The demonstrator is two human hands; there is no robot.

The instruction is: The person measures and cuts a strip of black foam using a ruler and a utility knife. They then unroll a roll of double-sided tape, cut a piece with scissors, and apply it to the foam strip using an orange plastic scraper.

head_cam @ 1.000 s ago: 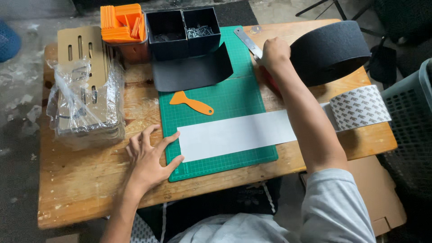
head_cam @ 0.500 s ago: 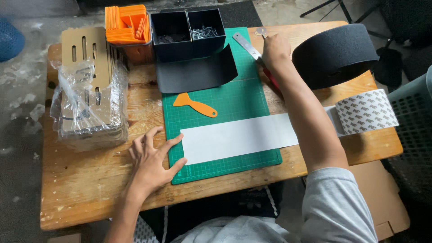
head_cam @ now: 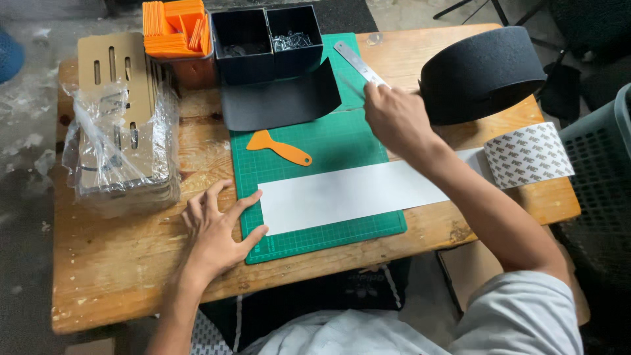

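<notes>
The right hand (head_cam: 394, 118) had its fingers curled around the near end of a metal ruler (head_cam: 358, 64), which slanted away across the top corner of the green cutting mat (head_cam: 328, 148). The left hand (head_cam: 217, 227) lay flat with fingers spread, fingertips touching the mat's left edge beside a long white strip (head_cam: 355, 194) stretched across the mat. An orange scraper (head_cam: 279, 148) lay above the strip. Behind a curled black sheet (head_cam: 279, 102) stood a black two-compartment box (head_cam: 266, 39) holding small metal parts in each half. Left of it, an orange bin (head_cam: 174, 29) held upright orange pieces. A black roll (head_cam: 483, 72) sat to the right.
</notes>
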